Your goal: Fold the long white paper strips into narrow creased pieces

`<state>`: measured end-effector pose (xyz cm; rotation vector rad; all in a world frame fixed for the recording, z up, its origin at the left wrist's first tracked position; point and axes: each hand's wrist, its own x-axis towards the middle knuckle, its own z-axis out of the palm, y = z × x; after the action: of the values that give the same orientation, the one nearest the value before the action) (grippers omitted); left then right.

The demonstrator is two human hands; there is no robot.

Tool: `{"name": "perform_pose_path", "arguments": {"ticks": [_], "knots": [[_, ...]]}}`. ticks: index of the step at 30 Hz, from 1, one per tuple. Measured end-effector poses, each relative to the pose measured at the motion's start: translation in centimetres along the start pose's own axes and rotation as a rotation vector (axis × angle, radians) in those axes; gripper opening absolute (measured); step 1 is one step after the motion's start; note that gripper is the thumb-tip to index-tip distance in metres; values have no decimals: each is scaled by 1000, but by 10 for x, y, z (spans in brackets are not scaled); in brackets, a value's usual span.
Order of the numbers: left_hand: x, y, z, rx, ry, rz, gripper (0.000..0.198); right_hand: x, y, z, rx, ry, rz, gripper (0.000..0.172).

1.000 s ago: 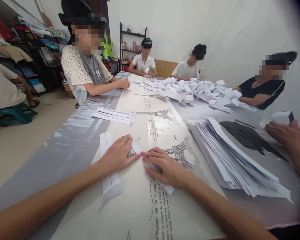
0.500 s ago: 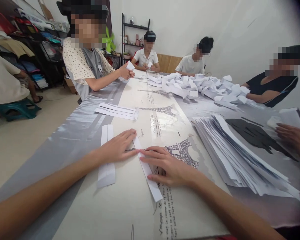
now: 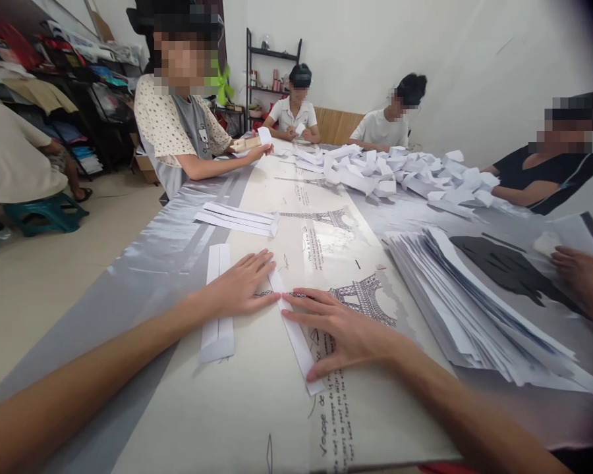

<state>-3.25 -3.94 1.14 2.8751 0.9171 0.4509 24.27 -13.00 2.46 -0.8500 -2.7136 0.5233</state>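
A narrow folded strip of white paper lies slantwise on the printed tablecloth in front of me. My left hand rests flat at its upper end, fingers stretched out and touching the paper. Along its right edge lies my right hand, fingers spread, the thumb down near the lower end of the strip. Left of it, partly behind my left wrist, is a wider folded paper piece. Farther up lie several more folded strips, side by side.
A thick stack of white paper stands to the right. Behind it spreads a heap of folded papers. Co-workers sit around the table; one hand is at the right edge. A green stool stands on the floor at left.
My right thumb has moved down the strip, spreading away from the fingers. My left hand stays at the upper end. The co-worker at upper left has parted their hands. The view has shifted slightly.
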Motion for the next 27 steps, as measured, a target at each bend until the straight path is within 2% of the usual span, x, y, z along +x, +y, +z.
{"name": "perform_pose_path", "arguments": {"ticks": [8, 19, 21, 23, 25, 27], "knots": [[0, 0, 2, 52, -36, 1, 63, -3, -2, 1, -21, -36, 18, 102], [0, 0, -2, 41, -49, -28, 63, -8, -13, -3, 38, -36, 63, 88], [0, 0, -3, 32, -58, -33, 64, -6, -15, -5, 38, -41, 68, 79], [-1, -1, -2, 11, -54, -32, 63, -2, -18, -7, 28, -20, 91, 57], [-2, -1, -1, -1, -37, -31, 63, 4, -18, -6, 14, 37, 110, 36], [-3, -1, 0, 2, -22, -30, 65, 11, -16, -2, 1, 112, 102, 28]]}}
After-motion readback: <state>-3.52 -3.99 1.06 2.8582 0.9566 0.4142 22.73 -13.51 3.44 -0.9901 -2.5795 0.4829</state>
